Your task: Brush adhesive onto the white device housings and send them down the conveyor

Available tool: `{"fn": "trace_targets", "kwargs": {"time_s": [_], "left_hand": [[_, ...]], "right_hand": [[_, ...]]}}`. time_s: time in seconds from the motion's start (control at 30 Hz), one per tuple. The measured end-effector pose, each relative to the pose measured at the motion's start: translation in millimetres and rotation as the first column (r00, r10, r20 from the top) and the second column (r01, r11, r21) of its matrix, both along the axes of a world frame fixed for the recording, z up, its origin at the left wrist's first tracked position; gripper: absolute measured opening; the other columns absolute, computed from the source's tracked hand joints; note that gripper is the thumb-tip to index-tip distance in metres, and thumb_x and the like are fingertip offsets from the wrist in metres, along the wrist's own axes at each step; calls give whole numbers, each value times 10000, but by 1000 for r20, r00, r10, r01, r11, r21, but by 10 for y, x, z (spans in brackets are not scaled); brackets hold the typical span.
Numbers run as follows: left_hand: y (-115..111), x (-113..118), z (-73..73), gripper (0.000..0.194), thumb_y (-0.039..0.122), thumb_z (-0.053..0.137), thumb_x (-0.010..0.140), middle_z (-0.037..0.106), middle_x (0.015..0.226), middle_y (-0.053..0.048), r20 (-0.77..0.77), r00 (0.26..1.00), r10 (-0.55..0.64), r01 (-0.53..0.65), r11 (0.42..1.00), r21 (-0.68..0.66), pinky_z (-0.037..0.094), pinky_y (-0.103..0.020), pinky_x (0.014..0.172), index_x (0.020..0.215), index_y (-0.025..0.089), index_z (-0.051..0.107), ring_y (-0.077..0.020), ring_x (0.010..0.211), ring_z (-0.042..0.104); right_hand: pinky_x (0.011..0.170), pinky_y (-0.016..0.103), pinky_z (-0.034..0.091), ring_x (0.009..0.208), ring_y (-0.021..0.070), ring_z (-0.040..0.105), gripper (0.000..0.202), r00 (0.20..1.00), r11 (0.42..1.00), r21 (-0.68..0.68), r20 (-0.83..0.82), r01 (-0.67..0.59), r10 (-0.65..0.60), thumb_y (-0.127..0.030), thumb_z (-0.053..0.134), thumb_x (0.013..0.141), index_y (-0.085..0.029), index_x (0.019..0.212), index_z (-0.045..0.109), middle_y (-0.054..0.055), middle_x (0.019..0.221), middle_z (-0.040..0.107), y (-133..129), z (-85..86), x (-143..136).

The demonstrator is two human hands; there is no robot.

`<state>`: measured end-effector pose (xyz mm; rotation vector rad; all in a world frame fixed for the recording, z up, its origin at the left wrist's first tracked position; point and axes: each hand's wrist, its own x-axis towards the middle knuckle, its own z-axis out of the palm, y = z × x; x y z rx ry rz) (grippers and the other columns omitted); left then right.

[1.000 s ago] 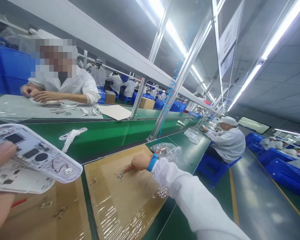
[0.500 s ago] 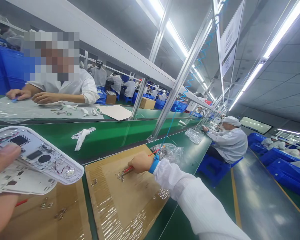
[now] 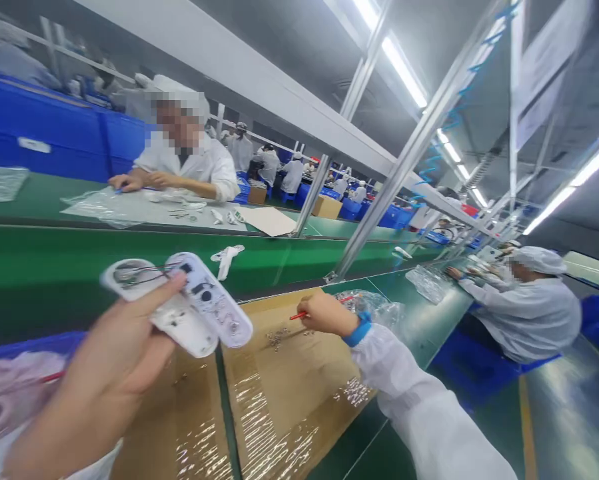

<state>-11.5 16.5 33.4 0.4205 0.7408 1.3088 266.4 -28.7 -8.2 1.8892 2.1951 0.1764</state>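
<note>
Type of place: a factory floor for electronics assembly — the opened white case (image 3: 210, 300) at 8 o'clock exposes wires and circuit parts. Long green benches (image 3: 422, 323) extend toward 3 o'clock. Seated workers wear white coats and caps: one person (image 3: 206, 167) at 10 o'clock, a second person (image 3: 536, 310) at 3 o'clock, and more workers (image 3: 293, 175) at 12 o'clock. Metal posts (image 3: 421, 147) stand at 2 o'clock, tube lights (image 3: 404, 70) hang at 1 o'clock — and a yellow floor line (image 3: 526, 413) lies at 4 o'clock.
</note>
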Motion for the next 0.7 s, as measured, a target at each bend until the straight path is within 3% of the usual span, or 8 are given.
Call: {"fn": "trace_targets", "kwargs": {"time_s": [0.13,0.2,0.27,0.33,0.37,0.43,0.53,0.7], "left_hand": [[-58,116,-75,164,-20,555,765,668,859,-87,75,994,-82,88,992,-86,566,-246,630,866,98,607,-153,707,645],[-72,158,-130,153,-5,571,764,664,876,-97,107,987,-116,125,989,-79,569,-270,644,872,99,602,-165,718,648],[-90,191,-185,161,9,574,769,661,902,-112,113,985,-130,138,988,-71,571,-298,658,899,100,600,-182,735,653],[-116,217,-227,168,29,574,776,658,928,-128,104,986,-134,141,988,-65,570,-322,661,926,101,597,-199,744,656],[-132,227,-240,161,40,577,779,657,930,-131,100,985,-138,144,988,-57,569,-328,654,927,100,596,-202,736,656],[-165,240,-251,142,53,583,779,657,920,-129,101,984,-147,151,988,-38,566,-324,639,912,99,597,-201,720,653],[-207,246,-239,132,47,587,773,660,895,-109,130,982,-137,142,989,-29,560,-298,617,890,106,595,-184,700,645],[-228,243,-216,138,57,607,759,658,891,-107,152,980,-128,133,991,-20,553,-286,621,886,112,592,-178,708,638]], "right_hand": [[757,245,472,906,167,638,293,993,980,197,-107,-30,51,-110,463,842,-177,1088,609,61,1009,683,-200,191,-57],[795,245,483,936,146,636,269,978,949,308,-166,-73,129,-147,418,905,-178,1106,593,63,1039,679,-317,239,-166],[801,238,502,934,128,641,232,908,862,472,-255,-184,333,-165,410,928,-184,1040,613,59,1013,689,-417,243,-340],[786,237,520,934,122,642,217,771,733,617,-305,-287,559,-116,428,911,-186,998,614,56,1001,691,-476,218,-551],[763,243,525,920,123,640,227,716,678,661,-299,-322,631,-82,431,897,-186,989,611,57,1008,687,-487,200,-657],[693,260,512,836,127,623,248,691,624,690,-247,-367,679,-42,427,878,-186,955,614,55,1013,676,-479,162,-840],[595,268,455,695,128,538,236,702,600,692,-188,-402,687,-46,429,880,-174,897,626,47,930,674,-434,117,-998],[603,267,456,711,136,518,272,707,614,659,-174,-434,686,-48,374,906,-149,954,621,66,917,674,-411,75,-1039]]}}
